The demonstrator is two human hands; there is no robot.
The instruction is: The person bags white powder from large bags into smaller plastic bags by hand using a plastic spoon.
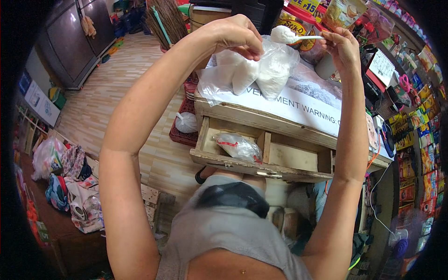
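A white spoon [308,37] is pinched by its handle in my right hand [341,45]. Heaped on its bowl is white powder [282,34], held above the mouth of a clear plastic bag [274,75]. That bag contains more white powder and stands on the table. The fingers of my left hand [245,40] are curled at the bag's left upper edge and appear to pinch its film; the exact grip is partly hidden. To its left, another clear bag of white powder [244,75] leans close, beside loose plastic film [215,82].
Below the tabletop [297,112], a wooden drawer [297,154] is pulled out, holding a plastic packet [238,147]. Red-lidded jars [297,17] stand behind the spoon. A tied white bag [186,122] sits on a red crate [182,138] at left. Hanging sachets [406,189] line the right.
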